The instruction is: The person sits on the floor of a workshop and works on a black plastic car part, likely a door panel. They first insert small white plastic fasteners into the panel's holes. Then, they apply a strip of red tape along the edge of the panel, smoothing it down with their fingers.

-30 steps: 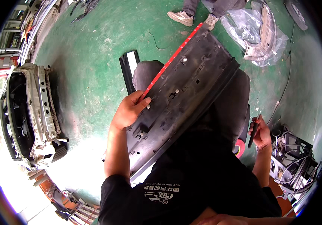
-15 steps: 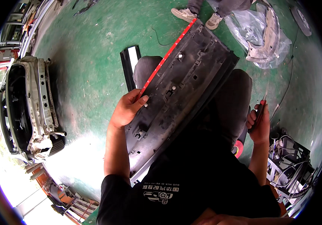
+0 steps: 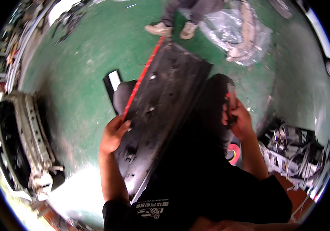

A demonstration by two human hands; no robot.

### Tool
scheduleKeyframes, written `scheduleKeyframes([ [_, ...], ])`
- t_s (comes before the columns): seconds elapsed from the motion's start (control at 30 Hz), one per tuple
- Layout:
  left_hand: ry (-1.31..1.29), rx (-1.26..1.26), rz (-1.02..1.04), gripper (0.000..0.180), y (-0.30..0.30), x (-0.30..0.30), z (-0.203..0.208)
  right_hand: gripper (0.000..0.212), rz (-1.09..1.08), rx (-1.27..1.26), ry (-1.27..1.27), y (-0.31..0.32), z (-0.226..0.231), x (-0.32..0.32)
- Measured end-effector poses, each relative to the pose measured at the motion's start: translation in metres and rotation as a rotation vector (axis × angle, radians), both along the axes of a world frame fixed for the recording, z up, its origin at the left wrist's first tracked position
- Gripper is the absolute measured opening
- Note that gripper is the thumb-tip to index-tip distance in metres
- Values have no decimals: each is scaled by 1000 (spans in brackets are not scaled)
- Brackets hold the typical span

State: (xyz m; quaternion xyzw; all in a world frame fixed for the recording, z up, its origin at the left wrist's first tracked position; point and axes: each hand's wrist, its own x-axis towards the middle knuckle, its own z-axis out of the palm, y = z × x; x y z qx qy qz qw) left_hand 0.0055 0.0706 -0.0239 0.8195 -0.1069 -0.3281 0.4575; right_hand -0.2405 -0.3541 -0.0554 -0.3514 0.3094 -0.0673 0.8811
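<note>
A long black plastic car trim panel rests slanted across my lap, its inner side with clips facing up. Red tape runs along its left edge. My left hand is closed on that edge at the near end of the visible tape, thumb on top. To the right of the panel, apart from it, my right hand is wrapped round a red-and-black handled tool. Its slim pale tip points away from me; blur hides its exact kind.
A red tape roll lies by my right leg. A black strip with a white patch is beyond my left knee. Another person's shoes stand at the panel's far end. A car body section stands left; tangled parts sit right.
My right hand has come inward with the tool, closer to my right knee and the panel. The view has shifted; my left hand keeps its hold on the panel edge.
</note>
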Motion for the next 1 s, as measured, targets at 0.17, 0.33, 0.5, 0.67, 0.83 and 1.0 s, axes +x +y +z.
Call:
scheduleKeyframes([
  [0.17, 128, -121, 35, 23, 4, -2, -8, 72, 61, -83, -39, 2, 10, 2],
  [0.33, 104, -69, 38, 24, 4, -2, 1, 72, 14, -78, -42, 6, 1, 4],
  [0.5, 22, 49, 10, 31, -7, -1, 12, 69, 35, -60, -35, -4, -37, 2],
  [0.67, 74, 58, -29, 31, -12, 2, 21, 54, -177, -48, 82, 10, -58, 10],
  [0.83, 277, 160, -94, 41, -5, 28, -1, 54, -215, 112, 184, -15, -83, 17],
  [1.0, 412, 380, -294, 72, -11, 68, -7, 49, -168, 228, 246, -42, -95, 26],
])
